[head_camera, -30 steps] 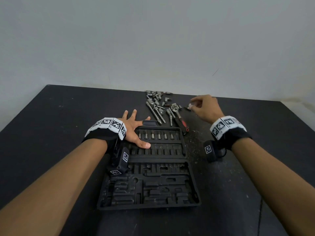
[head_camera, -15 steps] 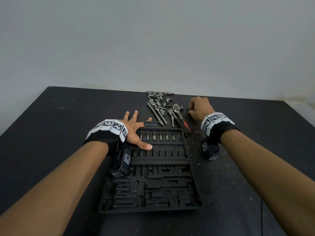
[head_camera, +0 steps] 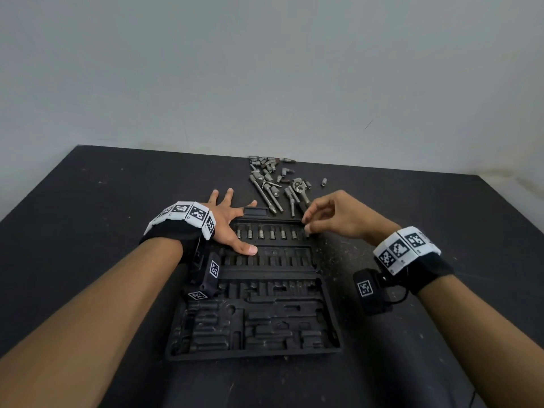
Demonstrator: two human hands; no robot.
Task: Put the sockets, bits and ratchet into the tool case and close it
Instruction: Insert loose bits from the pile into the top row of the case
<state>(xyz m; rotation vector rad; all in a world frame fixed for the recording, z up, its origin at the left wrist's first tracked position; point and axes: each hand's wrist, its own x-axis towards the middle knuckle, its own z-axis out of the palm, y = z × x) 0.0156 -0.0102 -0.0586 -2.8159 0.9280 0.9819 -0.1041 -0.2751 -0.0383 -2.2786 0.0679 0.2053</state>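
Observation:
The black tool case point(head_camera: 253, 353) lies open on the table, and most of its moulded slots are bare. A row of several small sockets point(head_camera: 266, 232) stands in its far half. My left hand point(head_camera: 226, 219) lies flat with spread fingers on the case's far left corner, holding nothing. My right hand point(head_camera: 338, 216) is at the right end of that row, fingertips pinched on a small socket that they mostly hide. Beyond the case lie the ratchet point(head_camera: 298, 185), extension bars point(head_camera: 265, 195) and a pile of loose sockets and bits point(head_camera: 265, 164).
A single socket point(head_camera: 323, 181) lies alone to the right of the ratchet. The dark table point(head_camera: 88, 216) ends at a pale wall just behind the loose parts. Banded trackers sit on both wrists.
My right hand closed over a small piece beside the ratchet, then came back toward me to the right end of the socket row. My left hand stayed on the case.

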